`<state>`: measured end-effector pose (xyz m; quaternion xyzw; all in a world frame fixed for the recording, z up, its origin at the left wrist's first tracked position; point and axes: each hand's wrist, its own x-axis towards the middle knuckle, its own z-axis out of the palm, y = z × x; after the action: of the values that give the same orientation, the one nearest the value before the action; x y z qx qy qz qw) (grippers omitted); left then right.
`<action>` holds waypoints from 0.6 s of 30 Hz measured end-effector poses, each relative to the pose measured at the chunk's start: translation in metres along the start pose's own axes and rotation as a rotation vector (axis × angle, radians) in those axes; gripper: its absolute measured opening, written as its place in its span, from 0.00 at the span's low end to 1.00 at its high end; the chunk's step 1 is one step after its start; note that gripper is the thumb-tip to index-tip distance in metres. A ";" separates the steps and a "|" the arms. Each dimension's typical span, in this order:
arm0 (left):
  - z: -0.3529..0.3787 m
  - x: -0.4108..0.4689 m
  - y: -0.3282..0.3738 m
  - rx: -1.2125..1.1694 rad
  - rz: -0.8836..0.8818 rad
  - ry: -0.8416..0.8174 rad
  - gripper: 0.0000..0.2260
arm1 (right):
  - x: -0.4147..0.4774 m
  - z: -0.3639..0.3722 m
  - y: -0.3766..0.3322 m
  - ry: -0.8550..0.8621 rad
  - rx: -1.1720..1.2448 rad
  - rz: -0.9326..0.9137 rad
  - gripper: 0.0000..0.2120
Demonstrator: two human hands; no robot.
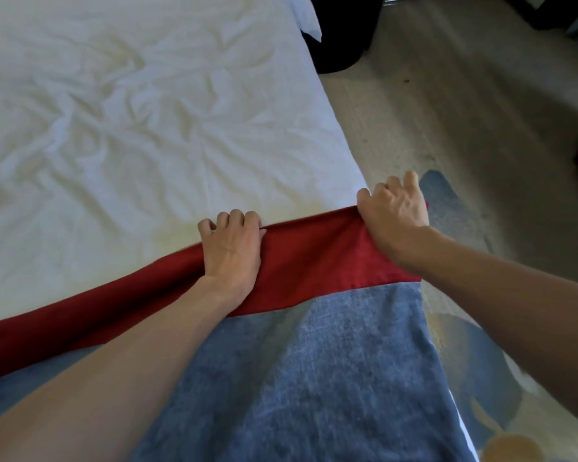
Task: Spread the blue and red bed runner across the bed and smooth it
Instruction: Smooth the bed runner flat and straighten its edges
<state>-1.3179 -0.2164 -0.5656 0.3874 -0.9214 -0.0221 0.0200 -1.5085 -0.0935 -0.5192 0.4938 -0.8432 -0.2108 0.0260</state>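
Note:
The bed runner (pixel 314 355) lies across the near end of the bed (pixel 147 128), blue denim-like cloth with a red band along its far edge. My left hand (pixel 232 248) grips the far edge of the red band, fingers curled over it. At the bed's right side my right hand (pixel 392 208) grips the red band's corner. The runner's right end hangs over the side of the bed. The white sheet beyond the runner is wrinkled.
A beige carpet (pixel 447 95) with blue and tan patches runs along the bed's right side. Dark furniture (pixel 341 35) stands at the far right of the bed. A white pillow corner (pixel 309 18) shows at the top.

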 end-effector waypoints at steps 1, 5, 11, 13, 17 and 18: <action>0.001 -0.001 -0.001 0.013 -0.006 -0.007 0.10 | -0.001 0.003 -0.002 -0.007 0.002 0.005 0.06; -0.002 -0.010 -0.002 0.021 -0.042 -0.011 0.11 | -0.014 0.025 -0.019 0.013 0.156 0.038 0.14; -0.017 -0.038 0.003 -0.036 0.071 -0.035 0.19 | -0.043 0.024 -0.036 0.043 0.355 0.056 0.23; -0.023 -0.049 0.009 -0.062 0.091 -0.046 0.20 | -0.057 0.020 -0.037 0.046 0.369 0.029 0.23; -0.029 -0.075 0.025 -0.111 0.137 -0.018 0.23 | -0.088 0.017 -0.037 0.077 0.384 -0.035 0.20; -0.028 -0.083 0.030 -0.121 0.144 -0.012 0.23 | -0.096 0.018 -0.036 0.082 0.400 -0.034 0.20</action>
<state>-1.2795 -0.1368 -0.5373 0.3182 -0.9440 -0.0787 0.0392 -1.4341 -0.0219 -0.5339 0.5114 -0.8581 -0.0191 -0.0419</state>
